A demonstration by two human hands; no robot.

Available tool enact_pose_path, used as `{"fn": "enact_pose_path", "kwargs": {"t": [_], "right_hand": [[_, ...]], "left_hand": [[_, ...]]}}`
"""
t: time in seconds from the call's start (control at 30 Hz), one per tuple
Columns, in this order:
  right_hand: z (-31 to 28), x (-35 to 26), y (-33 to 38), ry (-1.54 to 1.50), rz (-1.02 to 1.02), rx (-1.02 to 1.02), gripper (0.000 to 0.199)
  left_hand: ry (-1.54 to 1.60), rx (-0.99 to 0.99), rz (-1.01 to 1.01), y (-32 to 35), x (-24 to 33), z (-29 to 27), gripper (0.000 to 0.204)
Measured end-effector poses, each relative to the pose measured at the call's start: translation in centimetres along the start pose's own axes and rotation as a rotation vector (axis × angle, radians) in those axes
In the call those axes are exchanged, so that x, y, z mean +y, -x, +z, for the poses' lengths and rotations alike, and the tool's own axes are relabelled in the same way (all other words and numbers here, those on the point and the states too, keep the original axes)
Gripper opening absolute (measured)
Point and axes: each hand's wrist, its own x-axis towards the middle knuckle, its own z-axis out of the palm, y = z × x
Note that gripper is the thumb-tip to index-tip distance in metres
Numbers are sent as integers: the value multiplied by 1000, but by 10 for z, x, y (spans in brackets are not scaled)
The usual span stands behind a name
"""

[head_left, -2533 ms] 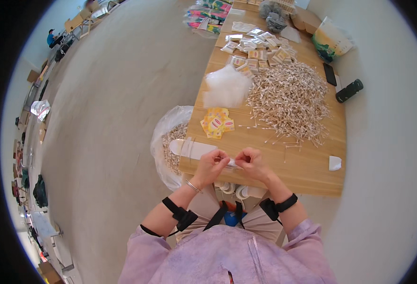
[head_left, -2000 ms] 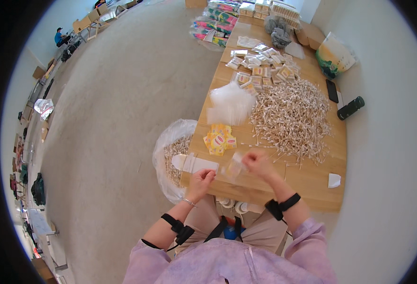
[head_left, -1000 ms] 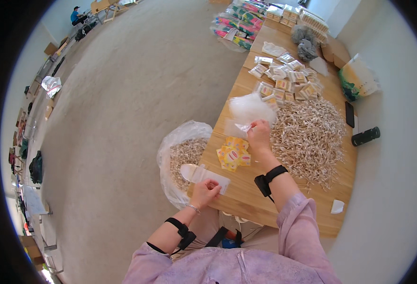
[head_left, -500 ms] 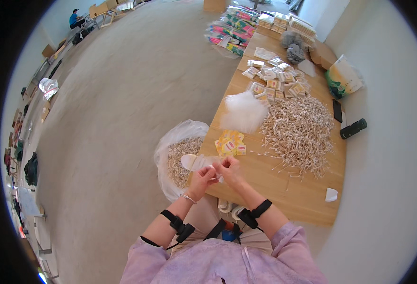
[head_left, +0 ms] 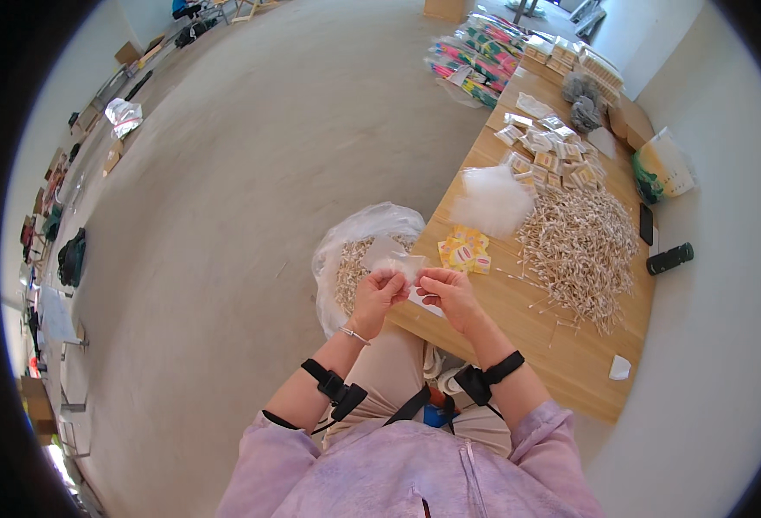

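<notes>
Between my two hands is a small clear plastic bag (head_left: 400,262), held up at the table's near left edge. My left hand (head_left: 380,296) is closed in a pinch on its left side. My right hand (head_left: 451,300) pinches its right edge with thumb and forefinger. A white piece (head_left: 426,302) shows partly below, between the hands. Beyond my right hand lie yellow-and-white cards (head_left: 464,251). Past them is a stack of clear plastic bags (head_left: 491,204). To its right a large heap of cotton swabs (head_left: 583,255) covers the table.
A big clear sack (head_left: 333,236) of cotton swabs stands beside the table at left. Filled packets (head_left: 549,157) lie farther back. Along the wall are a phone (head_left: 646,224), a black cylinder (head_left: 670,259) and a green-yellow pouch (head_left: 662,166). Colourful wrapped bundles (head_left: 479,60) sit beyond.
My head view has shifted, so the table appears farther right. My hands have moved slightly apart, and the small bag is now held spread between them.
</notes>
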Motion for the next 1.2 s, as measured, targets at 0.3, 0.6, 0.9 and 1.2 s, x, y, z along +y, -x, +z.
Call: {"fn": "enact_pose_path", "kwargs": {"t": [0.3,0.6,0.9,1.2], "right_hand": [[22,17,-16,123,-58,122,10],[35,31,-19,64,-72,92,10],[38,47,-16,198,-135,55,8],[47,54,-10,851,-376,274,12]], "left_hand": [[19,320,76,11,2,1,19],[-223,183,186,19,-15,-6,19],[-221,224,111,18,-21,-22,12],[-732,433,444,22,-29,-14,18]]}}
